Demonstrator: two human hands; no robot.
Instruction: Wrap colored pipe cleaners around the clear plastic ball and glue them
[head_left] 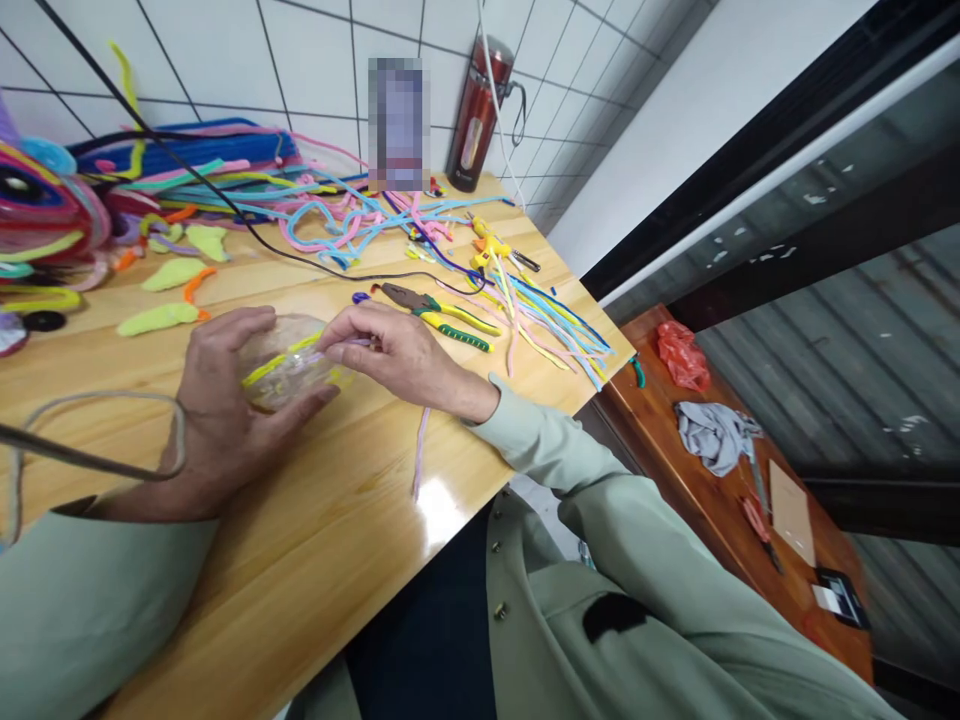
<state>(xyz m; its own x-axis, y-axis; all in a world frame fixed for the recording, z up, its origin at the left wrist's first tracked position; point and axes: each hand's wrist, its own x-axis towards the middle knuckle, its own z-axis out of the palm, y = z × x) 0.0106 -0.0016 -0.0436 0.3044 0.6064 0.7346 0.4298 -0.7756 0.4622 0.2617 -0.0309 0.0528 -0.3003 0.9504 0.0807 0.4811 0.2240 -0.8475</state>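
Note:
My left hand [225, 390] curls around a clear, round plastic piece [281, 345], thumb on the near side and fingers on the far side. A yellow pipe cleaner [279, 362] runs across that piece. From the right, my right hand [390, 355] pinches a thin lilac pipe cleaner [322, 352] against it, thumb and index finger together. A lilac length [421, 455] shows below my right wrist; whether it is the same strand is hidden by the hand. Just beyond my right hand lie pliers [442, 312] with green and yellow handles.
Loose pipe cleaners [330, 222] cover the back of the wooden table [315, 580]. Cut lengths [551, 325] lie at its right end, near a yellow glue gun [489, 245]. A red flask [480, 115] stands by the wall. A black cable [247, 225] crosses the table.

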